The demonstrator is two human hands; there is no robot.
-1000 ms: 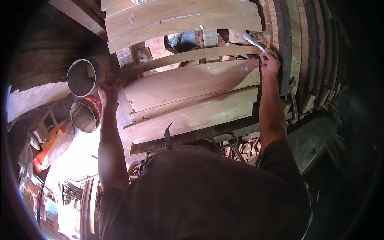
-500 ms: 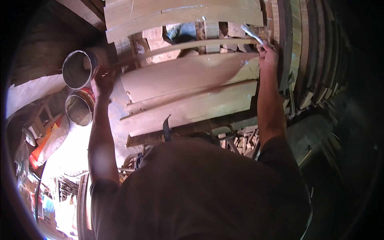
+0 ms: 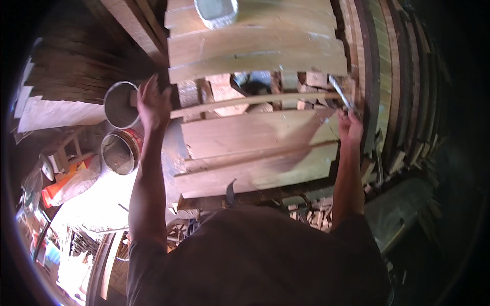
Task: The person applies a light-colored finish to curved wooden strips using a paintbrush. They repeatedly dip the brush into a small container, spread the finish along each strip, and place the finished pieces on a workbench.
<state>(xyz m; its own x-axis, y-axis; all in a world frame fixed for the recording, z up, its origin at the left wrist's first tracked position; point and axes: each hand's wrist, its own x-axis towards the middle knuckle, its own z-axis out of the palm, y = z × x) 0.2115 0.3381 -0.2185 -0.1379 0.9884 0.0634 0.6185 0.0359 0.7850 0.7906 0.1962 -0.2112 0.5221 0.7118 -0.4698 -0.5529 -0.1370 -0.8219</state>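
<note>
The left hand (image 3: pixel 153 104) is raised with its fingers spread wide, and it presses on the left end of a thin, long, pale wooden strip (image 3: pixel 255 100) that lies across a stack of wide pale wooden boards (image 3: pixel 260 153). The right hand (image 3: pixel 350 127) is closed around the lower end of a slim grey metal tool (image 3: pixel 341 93), which points up and to the left; its tip is just beside the right end of the same strip. The exact kind of tool I cannot tell. The strip crosses a gap between the lower boards and another group of pale curved boards (image 3: pixel 255 53) above it, and in this gap small wooden blocks (image 3: pixel 224 81) are visible. On top of the upper boards stands a grey round container (image 3: pixel 217 11), cut by the edge of the picture. Just to the left of the left hand there is an open grey metal can (image 3: pixel 120 104), and below it a second can with a red wall (image 3: pixel 121 152). On the right side dark curved planks (image 3: pixel 393 86) stand close together.
</note>
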